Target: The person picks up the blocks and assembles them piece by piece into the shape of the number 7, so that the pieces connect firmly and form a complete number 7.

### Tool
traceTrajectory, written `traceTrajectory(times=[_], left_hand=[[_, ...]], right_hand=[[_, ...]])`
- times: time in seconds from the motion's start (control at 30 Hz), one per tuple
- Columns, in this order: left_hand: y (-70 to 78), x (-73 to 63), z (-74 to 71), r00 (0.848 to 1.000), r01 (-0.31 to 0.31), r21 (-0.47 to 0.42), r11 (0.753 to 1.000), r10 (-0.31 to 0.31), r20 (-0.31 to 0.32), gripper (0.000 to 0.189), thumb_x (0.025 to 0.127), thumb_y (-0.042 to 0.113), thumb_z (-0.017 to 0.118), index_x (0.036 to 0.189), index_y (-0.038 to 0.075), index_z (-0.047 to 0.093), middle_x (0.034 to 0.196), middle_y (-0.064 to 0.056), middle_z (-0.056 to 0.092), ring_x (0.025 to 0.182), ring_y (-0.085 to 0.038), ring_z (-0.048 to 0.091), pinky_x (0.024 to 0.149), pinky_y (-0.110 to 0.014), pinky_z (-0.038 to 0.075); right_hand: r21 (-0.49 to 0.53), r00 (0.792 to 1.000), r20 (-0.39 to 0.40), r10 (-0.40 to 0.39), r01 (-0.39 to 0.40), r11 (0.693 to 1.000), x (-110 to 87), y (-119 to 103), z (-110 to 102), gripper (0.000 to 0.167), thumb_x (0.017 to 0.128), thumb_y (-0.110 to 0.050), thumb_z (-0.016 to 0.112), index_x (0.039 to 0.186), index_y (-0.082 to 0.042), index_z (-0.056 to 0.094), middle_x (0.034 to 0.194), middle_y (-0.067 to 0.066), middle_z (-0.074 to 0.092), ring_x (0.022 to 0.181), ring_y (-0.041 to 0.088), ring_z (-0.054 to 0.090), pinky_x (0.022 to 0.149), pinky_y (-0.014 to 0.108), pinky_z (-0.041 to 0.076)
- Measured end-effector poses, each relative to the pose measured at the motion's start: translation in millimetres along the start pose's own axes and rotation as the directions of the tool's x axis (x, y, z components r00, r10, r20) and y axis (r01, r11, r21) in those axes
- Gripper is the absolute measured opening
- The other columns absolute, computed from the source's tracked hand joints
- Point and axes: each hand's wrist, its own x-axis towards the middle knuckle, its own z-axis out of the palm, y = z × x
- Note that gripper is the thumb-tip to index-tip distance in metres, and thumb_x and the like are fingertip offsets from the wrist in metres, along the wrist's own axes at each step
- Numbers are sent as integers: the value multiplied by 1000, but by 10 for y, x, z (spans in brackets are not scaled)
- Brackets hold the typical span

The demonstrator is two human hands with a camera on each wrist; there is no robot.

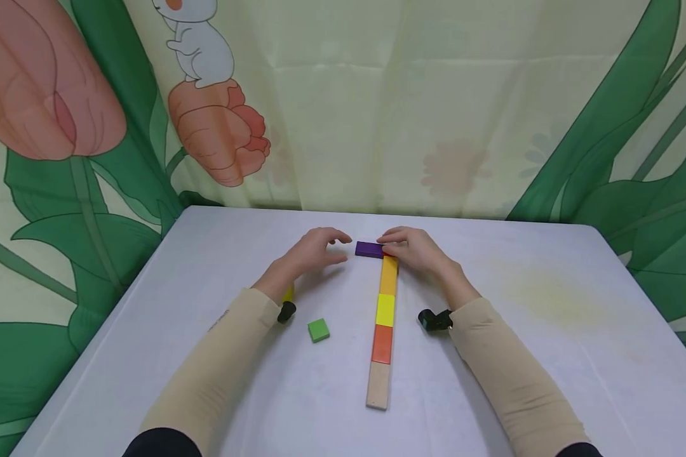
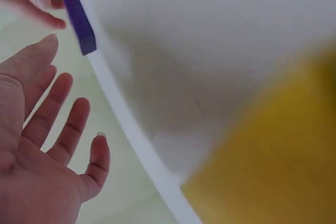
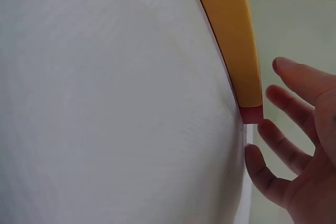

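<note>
A line of flat wooden blocks lies on the table: a plain wood block [image 1: 378, 386], an orange-red block [image 1: 382, 344], a yellow block [image 1: 385, 310] and an amber block [image 1: 389, 275]. At its far end sits a red block [image 3: 251, 115], mostly hidden in the head view. A purple block [image 1: 368, 249] extends leftward from that end. My left hand [image 1: 319, 249] hovers just left of the purple block, fingers apart and holding nothing. My right hand [image 1: 414, 249] is at the far end, its relaxed fingers close beside the red block and holding nothing.
A green block [image 1: 319, 331] lies alone left of the line. Another yellow block [image 1: 288, 294] is partly hidden behind the left wrist and looms large in the left wrist view. The white table [image 1: 491, 406] ends at a printed curtain [image 1: 343, 127].
</note>
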Motion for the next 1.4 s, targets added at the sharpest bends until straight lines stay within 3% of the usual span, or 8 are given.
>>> traceTrajectory(times=[0.37,0.6,0.97,1.2,1.4], left_hand=[[-175,-533,-274,998,-40,5,999,40,-40,40,94,20,74,131,7,67,131,-8,65,121,-30,54,103,-45,42],[-194,-789,-313,999,-35,-42,999,34,-31,41,95,21,73,132,7,66,131,-7,65,121,-32,54,101,-45,44],[-207,-1027,-291,996,-74,-65,995,71,-58,34,97,17,70,128,4,68,125,-9,67,115,-32,58,98,-46,46],[-271,-1105,-265,991,-108,-95,990,99,-94,31,96,14,70,125,2,69,122,-11,68,111,-34,59,96,-49,47],[-281,-1145,-247,990,-101,-102,990,91,-106,30,96,14,70,124,3,70,121,-9,69,110,-32,59,95,-47,47]], right_hand=[[-84,995,40,-91,94,992,-4,-53,14,29,98,-15,69,126,-12,73,134,11,62,132,34,48,112,50,34],[-116,991,52,-120,125,985,23,-65,20,30,97,-14,69,128,-12,72,133,12,63,131,33,50,111,49,35],[-159,984,83,-157,169,973,60,-91,26,32,98,-15,68,130,-10,71,131,13,64,127,34,53,109,50,37],[-106,992,39,-118,122,987,68,-82,22,32,98,-16,68,129,-9,71,127,12,67,123,32,56,107,48,40],[-55,993,52,-108,111,992,88,-78,33,33,96,-15,71,129,-8,70,126,11,66,116,29,58,100,44,46]])
